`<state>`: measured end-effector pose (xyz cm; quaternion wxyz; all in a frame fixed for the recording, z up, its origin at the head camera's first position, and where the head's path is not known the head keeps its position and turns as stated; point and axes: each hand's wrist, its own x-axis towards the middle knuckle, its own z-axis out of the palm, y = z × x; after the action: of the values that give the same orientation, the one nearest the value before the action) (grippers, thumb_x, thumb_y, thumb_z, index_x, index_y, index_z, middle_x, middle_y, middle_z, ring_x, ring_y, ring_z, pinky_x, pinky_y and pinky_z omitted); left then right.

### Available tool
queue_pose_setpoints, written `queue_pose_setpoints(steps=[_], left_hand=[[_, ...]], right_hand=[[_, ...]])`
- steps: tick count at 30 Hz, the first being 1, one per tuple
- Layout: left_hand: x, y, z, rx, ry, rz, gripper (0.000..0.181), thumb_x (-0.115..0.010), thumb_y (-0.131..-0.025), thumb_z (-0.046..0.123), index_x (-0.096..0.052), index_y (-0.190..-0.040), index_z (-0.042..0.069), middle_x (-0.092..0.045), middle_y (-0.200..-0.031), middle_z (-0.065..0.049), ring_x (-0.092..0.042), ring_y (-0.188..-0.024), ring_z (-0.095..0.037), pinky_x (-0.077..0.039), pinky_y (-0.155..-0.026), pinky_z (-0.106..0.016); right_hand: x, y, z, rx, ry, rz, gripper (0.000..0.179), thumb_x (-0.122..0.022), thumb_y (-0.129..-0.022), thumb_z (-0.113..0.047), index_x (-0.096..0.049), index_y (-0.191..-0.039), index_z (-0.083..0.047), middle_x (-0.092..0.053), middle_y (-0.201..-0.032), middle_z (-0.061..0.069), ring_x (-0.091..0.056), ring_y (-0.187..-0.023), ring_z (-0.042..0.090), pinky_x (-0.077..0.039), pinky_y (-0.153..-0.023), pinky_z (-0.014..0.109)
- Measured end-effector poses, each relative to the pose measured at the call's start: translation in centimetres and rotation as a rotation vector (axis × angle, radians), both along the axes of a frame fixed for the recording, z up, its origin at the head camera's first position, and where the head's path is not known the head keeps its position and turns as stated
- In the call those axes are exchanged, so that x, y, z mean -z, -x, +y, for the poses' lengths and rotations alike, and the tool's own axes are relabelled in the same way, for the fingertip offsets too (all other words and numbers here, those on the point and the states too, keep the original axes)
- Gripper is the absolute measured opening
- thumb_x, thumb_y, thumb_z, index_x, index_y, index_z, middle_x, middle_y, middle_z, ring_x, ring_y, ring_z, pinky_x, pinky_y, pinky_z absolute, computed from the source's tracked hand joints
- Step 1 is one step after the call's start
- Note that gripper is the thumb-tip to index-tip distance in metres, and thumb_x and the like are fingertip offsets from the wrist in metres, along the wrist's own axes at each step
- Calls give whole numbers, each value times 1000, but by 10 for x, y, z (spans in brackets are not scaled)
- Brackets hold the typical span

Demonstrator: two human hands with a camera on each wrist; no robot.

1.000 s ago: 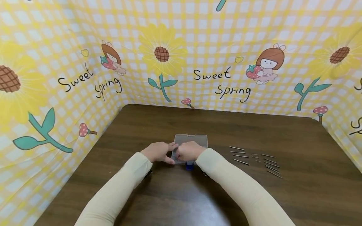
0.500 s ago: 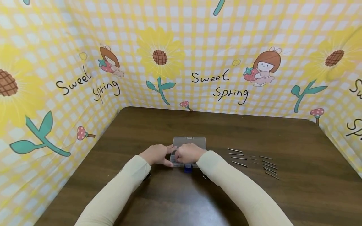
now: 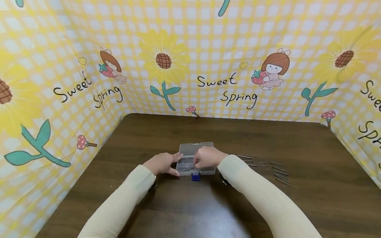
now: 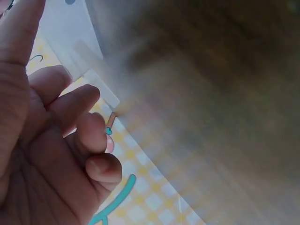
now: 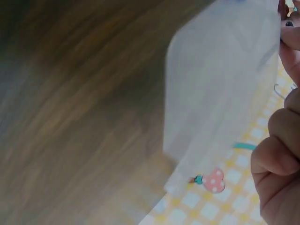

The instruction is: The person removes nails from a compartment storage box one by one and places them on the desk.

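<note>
A small clear plastic box (image 3: 186, 160) with dividers and a blue latch (image 3: 195, 177) stands on the brown table, its lid (image 3: 191, 149) raised at the back. My left hand (image 3: 160, 163) grips the box's left end, thumb at the front corner, fingers at the lid's side. A thin metal nail (image 3: 187, 169) lies slanted in the front compartment. Over the middle of the box is my right hand (image 3: 208, 156), fingers curled, its fingertips pinching at the nail's right end. The right wrist view shows curled fingers (image 5: 276, 157) beside the clear lid (image 5: 211, 89).
Several long nails (image 3: 279, 175) lie in a group on the right of the table (image 3: 184, 211). Closer to the box are more nails (image 3: 245, 157), partly behind the right sleeve, and a few tiny thin ones (image 3: 263, 166). Yellow checked cloth (image 3: 178, 99) surrounds the back and sides.
My right hand has shifted right across the box, bringing the front compartment and the nail in it into sight. My left hand keeps its place at the left end. The head view has turned slightly.
</note>
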<state>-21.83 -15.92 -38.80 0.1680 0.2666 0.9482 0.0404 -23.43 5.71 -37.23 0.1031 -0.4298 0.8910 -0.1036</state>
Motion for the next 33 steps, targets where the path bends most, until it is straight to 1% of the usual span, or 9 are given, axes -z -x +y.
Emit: queue_pose_setpoints(steps=[3,6,11,15,17,20,24,28,33], left_hand=[[-1,0,3,9,12,9,82,-76,-79,41,-41,-146,8,-41,-147,-13,-54,-120,-33,-45,-96,-43],[-3,0,7,24,15,19,82,-77,-78,40,-43,-145,7,-43,-145,-15,-53,-121,-34,-44,-97,-43],[-6,0,9,12,15,14,82,-77,-78,40,-43,-146,9,-43,-146,-13,-51,-124,-33,-44,-98,-43],[-7,1,9,19,22,32,82,-76,-79,43,-43,-146,10,-43,-146,-12,-51,-124,-32,-45,-96,-43],[-6,1,8,28,28,43,81,-75,-79,44,-43,-146,9,-44,-146,-12,-52,-123,-32,-46,-95,-43],[-4,1,5,31,38,56,81,-74,-80,45,-43,-146,9,-44,-145,-12,-53,-122,-31,-47,-93,-43],[-1,0,3,43,26,76,81,-75,-79,46,-44,-145,9,-45,-144,-11,-55,-121,-30,-49,-90,-42],[1,1,3,70,12,88,80,-75,-79,46,-46,-143,7,-47,-143,-11,-54,-121,-30,-49,-91,-41],[-1,3,4,64,20,102,78,-75,-79,45,-49,-141,7,-48,-142,-11,-53,-122,-29,-48,-92,-42]], right_hand=[[-1,1,10,9,5,-48,11,-64,-85,-10,-74,-81,-12,-67,-77,-6,-51,-63,3,-48,-65,22],[-1,3,21,13,7,-101,14,-62,-85,-7,-71,-74,-9,-60,-69,-7,-45,-58,3,-43,-60,21],[-1,2,43,9,10,-162,22,-59,-83,-4,-60,-62,-12,-44,-59,-11,-34,-53,3,-33,-55,19],[-1,2,59,31,20,-178,26,-57,-79,-2,-52,-57,-15,-38,-54,-12,-29,-51,3,-28,-52,18],[-1,2,66,46,22,-183,25,-57,-78,-2,-53,-57,-14,-38,-54,-12,-29,-50,3,-27,-52,18],[1,2,76,67,34,-187,21,-58,-78,-2,-58,-60,-14,-42,-56,-13,-33,-51,2,-29,-52,18],[4,-1,92,97,60,-196,19,-60,-79,-4,-62,-63,-13,-45,-58,-13,-36,-53,1,-32,-53,18],[6,-5,114,154,71,-231,17,-60,-80,-5,-65,-65,-12,-51,-62,-12,-41,-55,2,-36,-55,20],[5,-9,143,193,90,-251,16,-60,-82,-4,-66,-69,-11,-54,-66,-9,-42,-57,4,-38,-57,23]])
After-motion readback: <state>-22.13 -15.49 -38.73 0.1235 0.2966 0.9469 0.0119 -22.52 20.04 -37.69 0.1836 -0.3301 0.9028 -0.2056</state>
